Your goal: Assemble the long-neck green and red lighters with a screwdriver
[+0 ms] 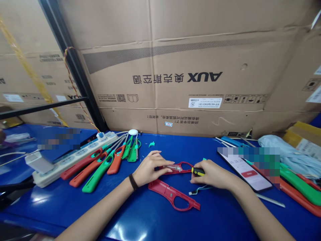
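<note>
Opened red lighter casing could slip or spill its parts

The main risk lies in the red half shell (173, 172), a slim piece between the hands just above the blue table (125, 214). If the left hand (149, 169) loosened or let it tilt, the pale and metallic parts inside could drop out, since nothing seems to cover them. The right hand (213, 174) is curled closed around a yellow-and-black screwdriver (198, 171); too much sideways force with that tool could skid into the left fingers or crack the plastic. Its tip cannot be made out. The left hand is partly closed, pinching the shell's left end between thumb and fingers.

Small loose pieces could also be knocked astray: the wired component (193, 192) lies near the right hand, and a teal trigger-like piece (151, 144) sits at the far side, beyond the left hand.

The held shell is glossy red, with a finger loop towards its right end and light inner parts along its middle. The matching loose shell (163, 189) lies just nearer, slanting down to the right, its hollow, ribbed inside facing up, with a similar loop and a narrow right end.
</note>
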`<state>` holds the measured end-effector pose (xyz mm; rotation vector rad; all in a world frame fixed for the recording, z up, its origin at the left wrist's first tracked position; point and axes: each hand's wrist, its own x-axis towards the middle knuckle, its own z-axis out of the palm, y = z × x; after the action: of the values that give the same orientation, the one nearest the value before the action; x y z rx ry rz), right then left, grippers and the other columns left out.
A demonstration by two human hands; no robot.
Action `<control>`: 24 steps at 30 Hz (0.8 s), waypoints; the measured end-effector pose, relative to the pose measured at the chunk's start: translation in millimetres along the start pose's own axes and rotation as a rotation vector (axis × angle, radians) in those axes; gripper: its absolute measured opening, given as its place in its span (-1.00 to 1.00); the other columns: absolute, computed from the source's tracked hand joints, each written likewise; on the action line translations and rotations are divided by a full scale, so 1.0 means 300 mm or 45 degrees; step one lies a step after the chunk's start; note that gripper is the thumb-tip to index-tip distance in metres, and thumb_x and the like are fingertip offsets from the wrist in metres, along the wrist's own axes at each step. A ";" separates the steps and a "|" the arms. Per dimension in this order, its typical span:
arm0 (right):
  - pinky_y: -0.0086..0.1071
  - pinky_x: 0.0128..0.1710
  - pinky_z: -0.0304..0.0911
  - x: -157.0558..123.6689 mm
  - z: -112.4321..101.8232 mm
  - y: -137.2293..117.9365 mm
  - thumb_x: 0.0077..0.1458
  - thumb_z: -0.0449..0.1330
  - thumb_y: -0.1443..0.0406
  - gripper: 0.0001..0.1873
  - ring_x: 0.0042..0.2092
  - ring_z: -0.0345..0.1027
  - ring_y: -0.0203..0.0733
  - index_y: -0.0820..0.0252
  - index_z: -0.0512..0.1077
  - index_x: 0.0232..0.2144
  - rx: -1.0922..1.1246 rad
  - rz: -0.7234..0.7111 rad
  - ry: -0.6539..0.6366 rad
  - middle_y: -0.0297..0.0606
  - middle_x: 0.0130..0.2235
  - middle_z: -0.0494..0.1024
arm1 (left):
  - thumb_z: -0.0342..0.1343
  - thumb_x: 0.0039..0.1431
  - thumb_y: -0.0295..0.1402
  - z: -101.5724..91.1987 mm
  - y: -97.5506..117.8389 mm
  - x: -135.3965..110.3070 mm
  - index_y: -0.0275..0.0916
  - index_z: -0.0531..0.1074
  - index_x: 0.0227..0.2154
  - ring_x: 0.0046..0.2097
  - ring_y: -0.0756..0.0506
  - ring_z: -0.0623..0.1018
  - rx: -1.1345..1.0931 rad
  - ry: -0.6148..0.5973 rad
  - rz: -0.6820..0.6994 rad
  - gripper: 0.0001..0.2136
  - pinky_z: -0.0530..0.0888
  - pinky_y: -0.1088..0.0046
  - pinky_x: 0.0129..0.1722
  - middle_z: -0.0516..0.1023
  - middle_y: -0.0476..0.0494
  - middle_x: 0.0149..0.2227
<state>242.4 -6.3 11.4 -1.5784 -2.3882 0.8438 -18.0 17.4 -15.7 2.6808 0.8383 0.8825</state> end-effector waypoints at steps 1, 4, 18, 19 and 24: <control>-0.47 -0.50 0.09 -0.001 0.000 -0.001 -0.04 0.23 0.14 -0.79 -0.41 0.37 -0.20 0.17 0.51 -0.48 -0.017 0.005 -0.011 -0.32 -0.47 0.55 | 0.08 0.22 -0.20 0.001 0.002 0.000 -0.09 0.47 -0.09 -0.26 -0.01 0.51 -0.002 0.005 0.003 -0.76 0.21 0.26 0.11 0.60 -0.03 -0.26; -0.45 -0.51 0.08 -0.005 0.000 -0.009 0.03 0.18 0.14 -0.77 -0.45 0.36 -0.21 0.17 0.48 -0.48 -0.062 -0.037 0.016 -0.31 -0.49 0.54 | 0.09 0.21 -0.20 0.007 0.008 -0.002 -0.08 0.47 -0.09 -0.28 0.00 0.50 -0.003 0.011 0.018 -0.76 0.20 0.28 0.11 0.59 0.00 -0.30; -0.45 -0.41 0.16 -0.012 -0.001 -0.054 0.17 0.06 0.14 -0.76 -0.41 0.43 -0.22 0.14 0.44 -0.35 0.122 -0.174 0.114 -0.31 -0.41 0.60 | 0.07 0.23 -0.18 0.013 0.017 -0.002 -0.07 0.47 -0.09 -0.26 -0.02 0.48 0.025 -0.009 0.027 -0.76 0.16 0.26 0.11 0.59 -0.02 -0.32; -0.45 -0.41 0.16 -0.012 -0.001 -0.055 0.17 0.06 0.15 -0.76 -0.41 0.43 -0.22 0.14 0.44 -0.35 0.123 -0.176 0.115 -0.32 -0.41 0.60 | 0.07 0.23 -0.19 0.013 0.017 -0.002 -0.07 0.47 -0.09 -0.26 -0.02 0.48 0.025 -0.012 0.029 -0.76 0.15 0.26 0.11 0.59 -0.02 -0.32; -0.45 -0.41 0.17 -0.012 -0.005 -0.056 0.16 0.07 0.15 -0.76 -0.40 0.43 -0.21 0.15 0.45 -0.36 0.096 -0.178 0.126 -0.30 -0.40 0.59 | 0.09 0.22 -0.21 0.014 0.016 -0.003 -0.07 0.47 -0.09 -0.26 -0.01 0.48 0.025 -0.003 0.044 -0.77 0.15 0.29 0.11 0.58 0.00 -0.33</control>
<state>231.1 -13.6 22.1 -1.3745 -2.3368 0.7986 -13.8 12.8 -17.9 2.7203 0.8067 0.8832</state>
